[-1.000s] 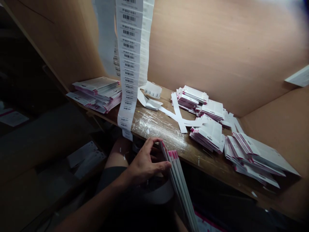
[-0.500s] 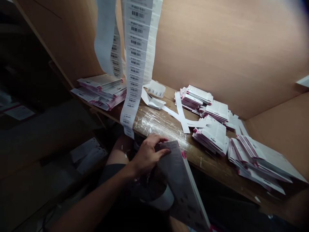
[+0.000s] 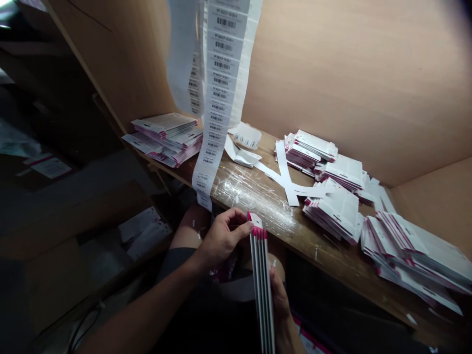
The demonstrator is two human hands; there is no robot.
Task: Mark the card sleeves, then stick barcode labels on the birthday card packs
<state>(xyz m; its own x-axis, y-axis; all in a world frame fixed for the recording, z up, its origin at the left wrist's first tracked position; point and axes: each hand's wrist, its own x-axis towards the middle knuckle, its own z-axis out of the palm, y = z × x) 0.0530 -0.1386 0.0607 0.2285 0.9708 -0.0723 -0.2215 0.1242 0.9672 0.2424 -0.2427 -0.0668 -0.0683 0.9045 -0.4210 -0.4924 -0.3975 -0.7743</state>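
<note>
So we've got a small bundle of flat white packets with pink-red edges [image 3: 262,285] standing on edge over our lap, just in front of the long brown wooden shelf with a scuffed, shiny top [image 3: 245,184]. Our bare left hand [image 3: 222,237] has a narrow pinch, thumb and fingers meeting at the top left corner of the bundle, where one packet shows its white face. Our bare right hand [image 3: 280,295] wraps the bundle lower down on the right side; some of it is hidden, so we can't tell how hard it's squeezing. For this kind of handling, we'd say let the right hand carry the weight and go light with the left, just enough to part the top edges without creasing a corner. Lining up those pink-red ends helps too, since one packet looks to sit a bit higher than the others. Watch the elbows: the long white paper strip of barcode labels [image 3: 220,91] hangs past the shelf edge near our left hand, and it would probably snag easily. Stacks of similar white packets sit on the shelf, one at the left [image 3: 164,137] and several at the right [image 3: 334,209], with loose blank white paper strips [image 3: 288,174] crossing between them.
</note>
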